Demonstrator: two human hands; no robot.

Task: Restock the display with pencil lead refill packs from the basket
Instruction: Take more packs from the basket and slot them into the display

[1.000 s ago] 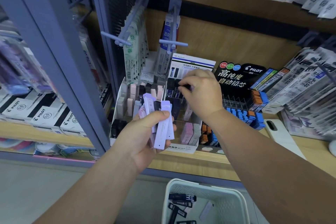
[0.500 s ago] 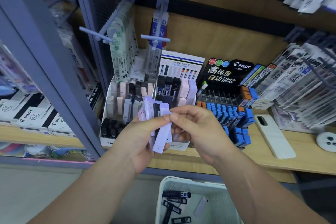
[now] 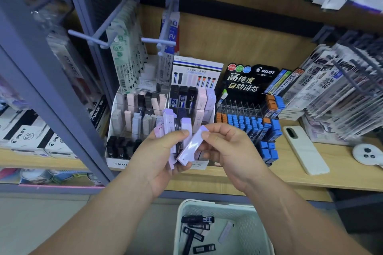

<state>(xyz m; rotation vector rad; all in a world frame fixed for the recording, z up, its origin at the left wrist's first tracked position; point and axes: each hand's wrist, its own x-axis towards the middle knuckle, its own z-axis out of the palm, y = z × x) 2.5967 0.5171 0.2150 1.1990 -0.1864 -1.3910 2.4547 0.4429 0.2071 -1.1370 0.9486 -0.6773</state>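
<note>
My left hand [image 3: 159, 157] holds a fan of several pale purple lead refill packs [image 3: 171, 124] in front of the white lead display [image 3: 116, 122]. My right hand [image 3: 226, 147] pinches the top end of one lilac pack [image 3: 191, 147], tilted, its lower end still against the fan. The display's slots hold black, pink and lilac packs. Below, the pale green basket [image 3: 250, 232] holds a few black packs [image 3: 196, 219] and one light pack [image 3: 226, 232].
A black Pilot rack [image 3: 248, 109] with blue and orange packs stands right of the display. A white phone [image 3: 304, 149] lies on the wooden shelf [image 3: 342, 178]. Metal hooks [image 3: 157, 41] with hanging refills jut out above. A grey upright post [image 3: 51, 80] is on the left.
My right hand came back from the display's rear slots to the fan in my left hand and took hold of one lilac pack, now pulled aslant. The view shifted slightly.
</note>
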